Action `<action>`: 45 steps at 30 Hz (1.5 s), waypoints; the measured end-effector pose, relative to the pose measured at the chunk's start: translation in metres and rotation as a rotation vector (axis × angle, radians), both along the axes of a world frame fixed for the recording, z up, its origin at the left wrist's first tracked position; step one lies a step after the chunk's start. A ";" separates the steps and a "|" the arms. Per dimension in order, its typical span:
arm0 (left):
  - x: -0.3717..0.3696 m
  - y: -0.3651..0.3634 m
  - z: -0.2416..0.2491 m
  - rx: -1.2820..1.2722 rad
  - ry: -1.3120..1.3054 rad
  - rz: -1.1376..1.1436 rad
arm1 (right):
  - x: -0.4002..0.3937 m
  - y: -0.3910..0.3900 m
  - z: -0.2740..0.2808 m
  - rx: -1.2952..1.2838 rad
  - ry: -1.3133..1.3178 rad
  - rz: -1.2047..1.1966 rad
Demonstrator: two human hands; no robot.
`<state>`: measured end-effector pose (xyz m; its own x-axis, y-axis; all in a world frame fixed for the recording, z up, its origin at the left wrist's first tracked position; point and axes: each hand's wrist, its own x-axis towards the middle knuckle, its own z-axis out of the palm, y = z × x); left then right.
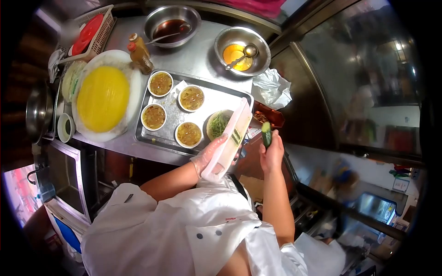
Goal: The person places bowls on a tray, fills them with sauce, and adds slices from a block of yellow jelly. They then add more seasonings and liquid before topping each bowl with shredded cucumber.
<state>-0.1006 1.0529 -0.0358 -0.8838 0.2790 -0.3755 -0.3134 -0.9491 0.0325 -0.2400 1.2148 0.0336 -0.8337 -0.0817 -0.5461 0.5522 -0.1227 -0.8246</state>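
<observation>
My left hand, in a clear plastic glove, grips a long pale grater by its lower side. Green strips show in the middle of the grater, which is tilted over the front right of the tray. A white bowl of shredded cucumber stands beside it, partly covered. To the right, my right hand is closed around a piece of cucumber, its pale cut end pointing up. The cucumber is apart from the grater.
A metal tray carries several white bowls of brown noodles. Behind are two steel bowls and sauce bottles. A yellow sheet stack is left. A red container and plastic bag are right.
</observation>
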 end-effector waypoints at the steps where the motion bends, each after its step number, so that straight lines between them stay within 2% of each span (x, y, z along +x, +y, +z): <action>1: 0.001 -0.002 0.000 0.090 0.032 0.002 | 0.006 0.007 0.007 -0.028 -0.050 -0.019; 4: -0.003 -0.013 0.018 0.208 0.151 0.057 | 0.023 0.026 0.017 -0.097 -0.129 -0.038; 6: 0.000 -0.016 -0.006 0.281 0.152 0.068 | 0.035 0.038 0.020 -0.145 -0.162 -0.038; 8: -0.004 -0.025 -0.003 0.366 0.170 -0.011 | 0.042 0.044 0.021 -0.106 -0.210 -0.023; 12: 0.000 -0.017 -0.001 0.352 0.211 0.042 | 0.057 0.064 0.015 -0.131 -0.143 -0.044; 13: 0.002 -0.017 -0.025 0.338 0.126 0.044 | 0.061 0.068 0.012 -0.151 -0.155 -0.067; 18: 0.008 -0.023 0.004 0.375 0.203 -0.040 | 0.073 0.082 0.007 -0.093 -0.165 -0.073; 20: 0.009 -0.018 -0.056 0.379 0.141 -0.050 | 0.074 0.088 -0.005 -0.108 -0.182 -0.079; 21: 0.012 -0.023 -0.067 0.372 0.165 -0.080 | 0.074 0.091 -0.009 -0.120 -0.192 -0.068; 22: 0.016 -0.028 -0.055 0.372 0.125 -0.100 | 0.073 0.092 -0.012 -0.128 -0.203 -0.060; 24: 0.022 -0.053 0.003 0.278 0.170 -0.099 | 0.074 0.091 -0.008 -0.122 -0.194 -0.050; 26: 0.042 -0.094 0.026 0.314 -0.003 -0.129 | 0.073 0.090 -0.009 -0.123 -0.169 -0.045; 27: 0.048 -0.113 0.051 0.146 0.114 0.015 | 0.074 0.092 -0.011 -0.128 -0.187 -0.066; 28: 0.060 -0.156 0.016 0.164 0.281 -0.037 | 0.074 0.096 -0.014 -0.131 -0.205 -0.090; 29: 0.064 -0.188 0.040 0.155 0.283 -0.035 | 0.075 0.102 -0.018 -0.124 -0.215 -0.085; 31: 0.066 -0.250 0.105 -0.162 0.220 0.450 | 0.078 0.104 -0.016 -0.097 -0.246 -0.101; 32: 0.068 -0.296 0.108 -0.210 0.177 0.520 | 0.079 0.104 -0.017 -0.065 -0.276 -0.122; 33: 0.063 -0.334 0.119 -0.494 0.160 0.583 | 0.079 0.108 -0.021 -0.051 -0.304 -0.135; 35: 0.061 -0.431 0.098 -1.124 -0.426 0.555 | 0.080 0.109 -0.024 -0.037 -0.316 -0.134; 37: 0.040 -0.500 0.072 -1.837 -0.413 0.500 | 0.079 0.106 -0.025 -0.019 -0.329 -0.136; 38: 0.021 -0.515 0.074 -1.835 -0.405 0.499 | 0.076 0.104 -0.026 0.003 -0.331 -0.119; 40: -0.015 -0.525 0.079 -2.304 -0.915 -0.089 | 0.073 0.105 -0.028 0.033 -0.333 -0.111; 41: -0.032 -0.526 0.078 -2.303 -0.900 -0.089 | 0.069 0.107 -0.031 0.050 -0.337 -0.121; 43: -0.062 -0.526 0.072 -2.454 -1.169 -0.579 | 0.067 0.112 -0.032 0.074 -0.335 -0.138; 45: -0.077 -0.535 0.056 -2.409 -1.170 -0.626 | 0.063 0.116 -0.032 0.142 -0.335 -0.193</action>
<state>-0.1777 0.5182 0.0200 -0.3466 -0.9132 -0.2143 -0.9288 0.3660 -0.0577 -0.1768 1.3311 0.0013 -0.6004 0.1544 -0.7847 0.7711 -0.1484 -0.6192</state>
